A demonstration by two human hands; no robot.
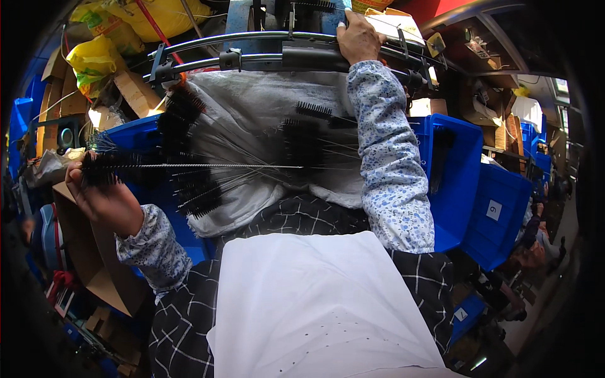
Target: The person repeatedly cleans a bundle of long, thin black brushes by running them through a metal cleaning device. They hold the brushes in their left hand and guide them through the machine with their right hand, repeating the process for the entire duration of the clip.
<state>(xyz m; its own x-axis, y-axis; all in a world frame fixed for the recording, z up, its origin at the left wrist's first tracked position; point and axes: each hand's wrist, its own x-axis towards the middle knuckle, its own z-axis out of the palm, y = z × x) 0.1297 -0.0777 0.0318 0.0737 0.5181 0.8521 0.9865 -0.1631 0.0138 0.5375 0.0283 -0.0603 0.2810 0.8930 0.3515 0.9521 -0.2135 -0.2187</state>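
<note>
My left hand (pixel 107 200), out at the left, is closed round the bristled end of a black wire brush (pixel 208 166). Its twisted wire stem points right across my lap. At the top, my right hand (pixel 360 39) lies over the metal rails (pixel 271 58) of a bench machine, its fingers curled; what they grip is hidden. Another black brush (pixel 315 5) with a thin stem is just left of that hand. Several loose brushes (pixel 200 192) lie on the white cloth (pixel 246 104) over my lap, with more dark brush heads (pixel 302 142) in its middle.
Blue plastic bins (pixel 460 183) stand on my right, and another blue bin (pixel 135 135) is partly behind my left arm. An open cardboard box (pixel 104 258) sits at the lower left. Yellow bags (pixel 94 60) are piled at the upper left. People work in the far right background.
</note>
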